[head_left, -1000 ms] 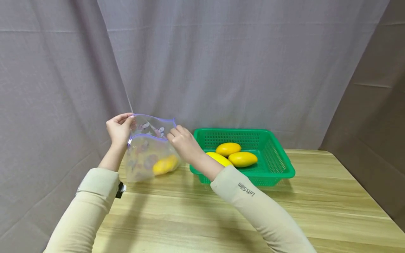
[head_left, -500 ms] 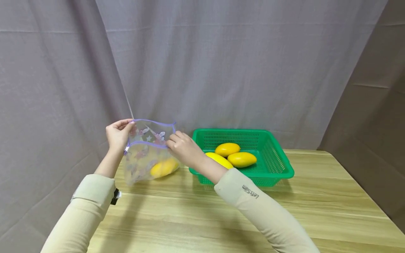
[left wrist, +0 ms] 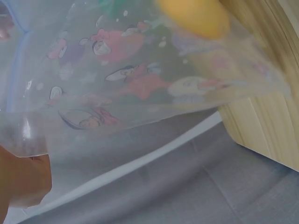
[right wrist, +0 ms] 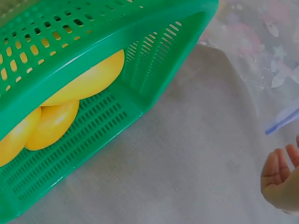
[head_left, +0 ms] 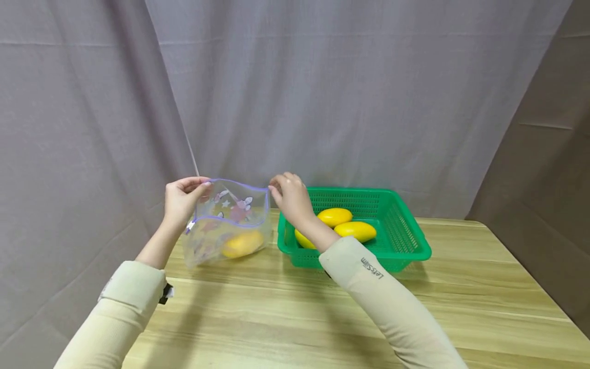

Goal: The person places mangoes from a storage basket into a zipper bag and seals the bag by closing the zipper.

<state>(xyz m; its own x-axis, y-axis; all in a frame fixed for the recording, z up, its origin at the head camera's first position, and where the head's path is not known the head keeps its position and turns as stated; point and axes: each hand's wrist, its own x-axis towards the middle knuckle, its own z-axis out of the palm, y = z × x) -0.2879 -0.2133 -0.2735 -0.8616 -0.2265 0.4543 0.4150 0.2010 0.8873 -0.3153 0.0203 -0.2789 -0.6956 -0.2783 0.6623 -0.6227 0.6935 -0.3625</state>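
My left hand point(head_left: 182, 201) pinches the upper left rim of a clear slider zip bag point(head_left: 232, 205) with purple edging and cartoon prints. The bag's mouth gapes, and a white slider point(head_left: 190, 226) sits at its left end. Inside lies one yellow mango point(head_left: 243, 244), also seen through the film in the left wrist view. Just right of the bag's right corner is my right hand point(head_left: 293, 202), its fingers loosely bent and holding nothing. In the right wrist view a small gap separates those fingertips from the purple edge point(right wrist: 280, 123).
To the right of the bag, a green plastic basket point(head_left: 417, 253) holds three yellow mangoes point(head_left: 355, 232), one partly hidden behind my right forearm. Both stand on a wood-grain table point(head_left: 258, 318). A grey curtain point(head_left: 345, 102) hangs behind, with more cloth at both sides.
My right hand has let go of the bag's right rim and moved right and up, toward the basket. The left hand has shifted slightly right, still pinching the bag, whose mouth is wider.
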